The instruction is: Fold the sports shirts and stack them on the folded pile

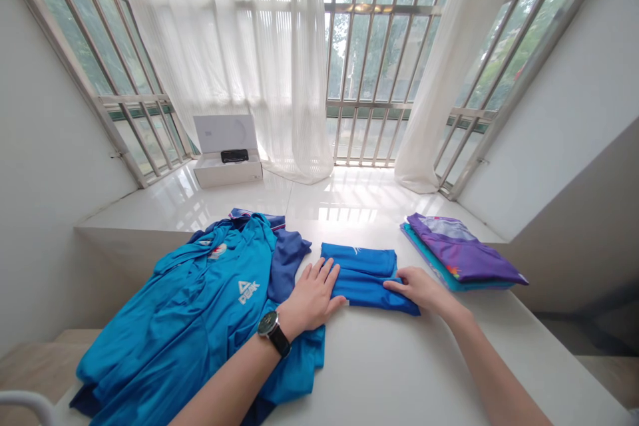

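Observation:
A blue garment (pixel 367 285), folded into a narrow bundle, lies on the white table in front of me. My left hand (pixel 315 293) rests flat on its left end with the fingers spread, a black-strapped watch (pixel 273 333) on that wrist. At the other end, my right hand (pixel 417 289) pinches the right edge of the bundle between thumb and fingers. Left of the bundle is a loose heap of shirts, the top one a teal shirt (pixel 214 306) with white PEAK lettering. Part of a dark blue shirt (pixel 289 256) shows beneath it.
To the right sits a stack of folded clothes with a purple garment (pixel 474 256) on top. An open white box (pixel 227 172) holding a black object stands on the window ledge (pixel 339 196). Sheer curtains (pixel 239 46) and barred windows are behind. A white curved bar (pixel 27 403) shows at lower left.

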Available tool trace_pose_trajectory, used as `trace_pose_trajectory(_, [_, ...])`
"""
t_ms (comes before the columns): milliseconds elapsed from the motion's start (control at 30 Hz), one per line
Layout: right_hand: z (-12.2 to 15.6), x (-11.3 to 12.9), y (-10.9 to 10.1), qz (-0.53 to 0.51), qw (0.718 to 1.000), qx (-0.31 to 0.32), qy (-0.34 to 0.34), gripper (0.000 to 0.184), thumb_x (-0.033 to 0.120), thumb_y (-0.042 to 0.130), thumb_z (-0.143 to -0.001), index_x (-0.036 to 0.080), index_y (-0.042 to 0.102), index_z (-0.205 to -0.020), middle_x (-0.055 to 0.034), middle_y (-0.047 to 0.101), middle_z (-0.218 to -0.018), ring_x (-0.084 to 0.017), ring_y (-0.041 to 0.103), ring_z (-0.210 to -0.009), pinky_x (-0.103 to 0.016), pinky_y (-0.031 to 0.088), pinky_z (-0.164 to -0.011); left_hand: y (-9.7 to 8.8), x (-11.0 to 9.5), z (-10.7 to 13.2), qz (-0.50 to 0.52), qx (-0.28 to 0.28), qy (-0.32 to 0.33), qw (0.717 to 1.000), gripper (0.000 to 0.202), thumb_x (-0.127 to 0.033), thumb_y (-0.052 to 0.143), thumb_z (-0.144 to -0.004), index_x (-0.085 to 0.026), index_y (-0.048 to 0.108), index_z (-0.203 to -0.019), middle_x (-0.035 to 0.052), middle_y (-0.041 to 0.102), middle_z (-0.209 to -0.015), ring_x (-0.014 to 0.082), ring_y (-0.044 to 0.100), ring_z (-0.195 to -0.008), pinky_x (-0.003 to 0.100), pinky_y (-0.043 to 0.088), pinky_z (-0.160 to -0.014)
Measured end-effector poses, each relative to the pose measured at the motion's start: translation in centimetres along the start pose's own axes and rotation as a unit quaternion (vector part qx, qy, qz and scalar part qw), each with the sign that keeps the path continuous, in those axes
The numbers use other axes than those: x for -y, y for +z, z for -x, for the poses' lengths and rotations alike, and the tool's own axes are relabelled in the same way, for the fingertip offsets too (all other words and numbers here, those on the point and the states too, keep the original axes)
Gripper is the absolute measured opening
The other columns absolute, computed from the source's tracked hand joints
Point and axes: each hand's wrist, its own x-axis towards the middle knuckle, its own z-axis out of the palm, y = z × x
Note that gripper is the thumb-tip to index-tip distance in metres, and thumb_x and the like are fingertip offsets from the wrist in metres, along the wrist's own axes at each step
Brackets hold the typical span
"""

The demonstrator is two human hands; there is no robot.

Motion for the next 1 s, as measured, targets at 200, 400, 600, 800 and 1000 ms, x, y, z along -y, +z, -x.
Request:
trace_pose_trajectory(200, [0.4, -0.4, -0.7, 0.043, 0.996, -0.056, 0.048, 0.050, 0.061, 0.054, -0.086, 0.021, 0.054, -0.056, -0.0040, 0.064, -0.060, -0.019, 0.058, -0.060, -0.028, 0.028, -0.052, -0.3, -0.2, 0.3, 0.026, 0.004, -0.004, 1.000, 0.076, -0.066, 0.024, -0.098, -0.016, 0.028, -0.156, 0.0140, 0.024, -0.163, 0.0353, 0.018, -0.150, 0.057, 0.023, -0.119])
trace_pose_trajectory(400, [0.8, 2.1, -0.6, 0.050, 0.981, -0.186, 0.025, 0.039, 0.053, 0.046, -0.095, 0.023, 0.064, -0.078, -0.0038, 0.070, -0.070, -0.021, 0.065, -0.064, -0.030, 0.042, -0.056, 0.0, -0.2, 0.4, 0.022, -0.005, -0.008, 1.000, 0.081, -0.069, 0.024, -0.096, -0.015, 0.030, -0.155, 0.0147, 0.026, -0.162, 0.0363, 0.013, -0.151, 0.056, 0.020, -0.120])
trace_pose_trajectory(600, [0.7, 6.5, 4.3, 0.108, 0.959, -0.194, -0.173, 0.056, 0.059, 0.044, -0.096, 0.020, 0.058, -0.134, -0.0137, 0.059, -0.140, -0.030, 0.053, -0.130, -0.044, 0.045, -0.106, 0.2, -0.3, 0.4, 0.006, -0.008, -0.005, 1.000, 0.082, -0.070, 0.025, -0.096, -0.012, 0.032, -0.154, 0.0157, 0.027, -0.161, 0.0361, 0.014, -0.151, 0.055, 0.021, -0.120])
trace_pose_trajectory(800, [-0.5, 5.6, 5.8, 0.143, 0.978, -0.082, -0.127, 0.070, 0.065, 0.032, -0.097, 0.023, 0.039, -0.152, -0.0122, 0.033, -0.160, -0.030, 0.030, -0.147, -0.050, 0.029, -0.119, 0.2, -0.3, 0.8, -0.007, -0.014, 0.003, 1.000, 0.081, -0.069, 0.023, -0.096, -0.013, 0.034, -0.153, 0.0169, 0.030, -0.160, 0.0359, 0.018, -0.150, 0.055, 0.022, -0.119])
trace_pose_trajectory(1000, [-0.5, 5.2, 4.9, 0.115, 0.987, -0.037, -0.105, 0.071, 0.065, 0.026, -0.098, 0.023, 0.033, -0.155, -0.0117, 0.026, -0.163, -0.028, 0.023, -0.150, -0.050, 0.022, -0.122, -1.1, -0.7, 1.0, -0.044, -0.049, 0.001, 0.998, 0.067, -0.064, 0.029, -0.098, -0.017, 0.050, -0.141, 0.0157, 0.050, -0.146, 0.0354, 0.037, -0.140, 0.054, 0.027, -0.116])
